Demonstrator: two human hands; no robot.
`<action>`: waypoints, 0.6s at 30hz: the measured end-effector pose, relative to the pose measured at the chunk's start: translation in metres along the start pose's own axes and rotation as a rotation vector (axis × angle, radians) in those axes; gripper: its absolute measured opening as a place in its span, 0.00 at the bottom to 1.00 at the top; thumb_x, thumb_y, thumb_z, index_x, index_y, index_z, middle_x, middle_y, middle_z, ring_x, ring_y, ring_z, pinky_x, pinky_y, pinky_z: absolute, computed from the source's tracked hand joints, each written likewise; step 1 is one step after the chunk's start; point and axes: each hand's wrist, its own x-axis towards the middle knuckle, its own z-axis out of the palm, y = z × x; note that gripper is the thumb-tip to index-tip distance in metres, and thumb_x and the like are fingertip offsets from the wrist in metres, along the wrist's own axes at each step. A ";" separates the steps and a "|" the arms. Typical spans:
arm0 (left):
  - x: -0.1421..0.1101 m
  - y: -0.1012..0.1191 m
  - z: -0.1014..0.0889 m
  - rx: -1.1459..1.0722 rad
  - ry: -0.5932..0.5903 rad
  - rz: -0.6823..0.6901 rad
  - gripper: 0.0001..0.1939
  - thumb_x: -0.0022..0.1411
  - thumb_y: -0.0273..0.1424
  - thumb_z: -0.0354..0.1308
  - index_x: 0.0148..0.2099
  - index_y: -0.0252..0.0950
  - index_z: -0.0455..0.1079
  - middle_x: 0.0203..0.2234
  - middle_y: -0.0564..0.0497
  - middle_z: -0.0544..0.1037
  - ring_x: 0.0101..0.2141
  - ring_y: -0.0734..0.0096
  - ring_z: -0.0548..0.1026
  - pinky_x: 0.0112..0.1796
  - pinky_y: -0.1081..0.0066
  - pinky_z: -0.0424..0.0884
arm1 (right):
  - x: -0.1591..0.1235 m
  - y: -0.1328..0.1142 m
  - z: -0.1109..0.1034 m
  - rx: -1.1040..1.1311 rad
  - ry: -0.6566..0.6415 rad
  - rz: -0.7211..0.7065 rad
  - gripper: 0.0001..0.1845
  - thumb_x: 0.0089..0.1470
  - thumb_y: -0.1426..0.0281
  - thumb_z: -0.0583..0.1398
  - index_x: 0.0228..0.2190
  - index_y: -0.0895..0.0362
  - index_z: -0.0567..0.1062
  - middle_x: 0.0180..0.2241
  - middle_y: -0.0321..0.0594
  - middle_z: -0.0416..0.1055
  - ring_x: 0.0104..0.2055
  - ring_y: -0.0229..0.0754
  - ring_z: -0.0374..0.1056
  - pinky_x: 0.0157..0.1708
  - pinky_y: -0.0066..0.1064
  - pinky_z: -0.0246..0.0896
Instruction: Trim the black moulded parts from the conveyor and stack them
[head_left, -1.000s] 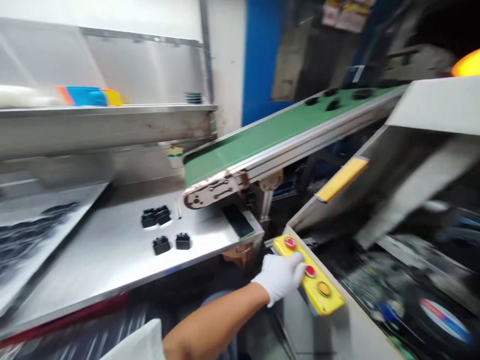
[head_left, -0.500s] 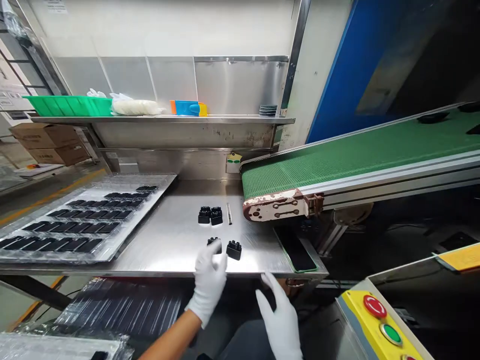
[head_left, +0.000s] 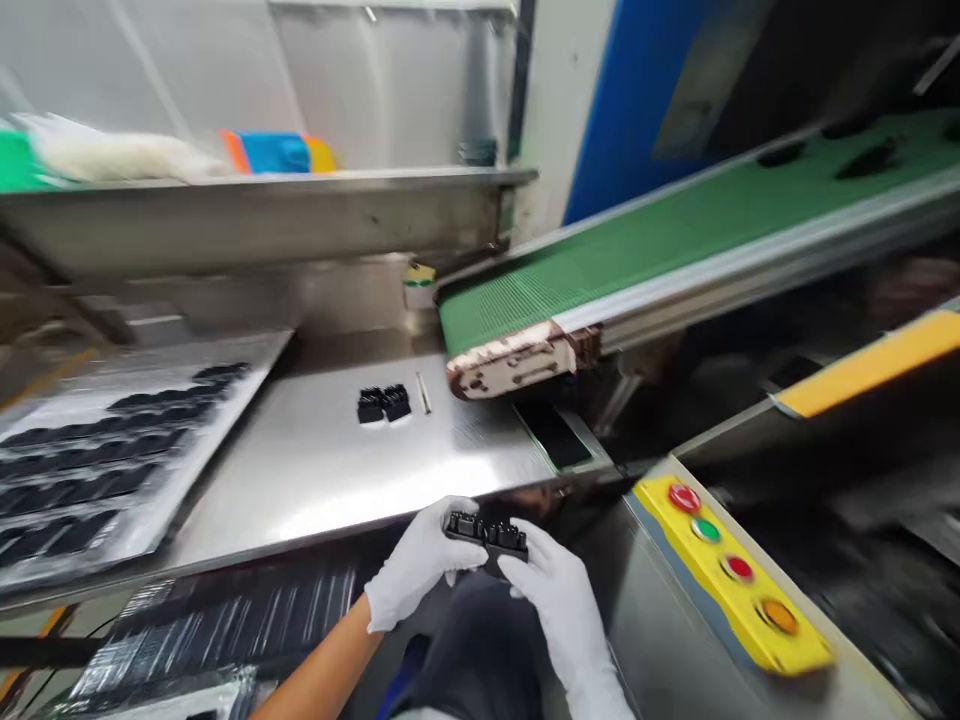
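Just off the table's front edge, my gloved left hand (head_left: 435, 555) is closed around a small black plastic block with raised studs (head_left: 465, 526). My gloved right hand (head_left: 551, 575) grips a second, similar black block (head_left: 508, 540). The two blocks are side by side above my lap, touching or nearly so. Farther back on the steel table, another pair of black blocks (head_left: 383, 402) stands close together. A thin metallic strip (head_left: 424, 393) lies to the right of that pair.
A tray (head_left: 202, 455) with rows of black parts lies at left. The green conveyor belt (head_left: 600, 265) slopes down to the table, black parts on its upper end. A phone (head_left: 553, 434) rests near the front corner. A yellow button box (head_left: 735, 575) stands at right.
Two black blocks near the table's front edge have been taken up, one in each hand, and brought in front of my lap. My head view has turned right and down.
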 end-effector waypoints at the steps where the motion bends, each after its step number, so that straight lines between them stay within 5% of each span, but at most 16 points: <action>1: -0.008 -0.011 0.015 -0.021 -0.113 -0.076 0.19 0.44 0.28 0.66 0.40 0.32 0.68 0.22 0.55 0.73 0.21 0.75 0.69 0.20 0.76 0.61 | -0.023 0.006 -0.017 0.037 0.021 0.069 0.33 0.42 0.62 0.70 0.50 0.61 0.74 0.47 0.50 0.76 0.42 0.48 0.74 0.27 0.28 0.68; 4: -0.029 -0.048 0.058 -0.080 -0.385 -0.261 0.15 0.45 0.32 0.67 0.31 0.31 0.66 0.21 0.52 0.73 0.23 0.74 0.71 0.23 0.75 0.65 | -0.088 0.021 -0.055 0.104 0.139 0.267 0.32 0.40 0.59 0.71 0.46 0.61 0.76 0.41 0.48 0.78 0.35 0.45 0.75 0.22 0.25 0.64; 8: -0.051 -0.080 0.103 -0.091 -0.565 -0.482 0.21 0.44 0.36 0.71 0.36 0.31 0.66 0.24 0.50 0.75 0.27 0.71 0.74 0.28 0.73 0.70 | -0.154 0.033 -0.078 0.156 0.357 0.430 0.29 0.38 0.58 0.71 0.40 0.63 0.78 0.32 0.46 0.78 0.26 0.38 0.72 0.23 0.25 0.65; 13: -0.061 -0.063 0.133 0.020 -0.691 -0.611 0.24 0.42 0.35 0.72 0.37 0.33 0.65 0.24 0.52 0.76 0.27 0.68 0.75 0.32 0.68 0.72 | -0.194 0.039 -0.083 0.154 0.496 0.428 0.26 0.38 0.61 0.68 0.39 0.63 0.75 0.22 0.38 0.73 0.17 0.35 0.65 0.14 0.23 0.58; 18: -0.060 -0.042 0.140 0.102 -0.694 -0.407 0.20 0.40 0.32 0.75 0.35 0.32 0.71 0.27 0.52 0.75 0.29 0.72 0.73 0.35 0.71 0.70 | -0.200 0.041 -0.082 0.153 0.592 0.348 0.25 0.39 0.67 0.67 0.41 0.60 0.73 0.24 0.36 0.73 0.17 0.35 0.65 0.13 0.23 0.56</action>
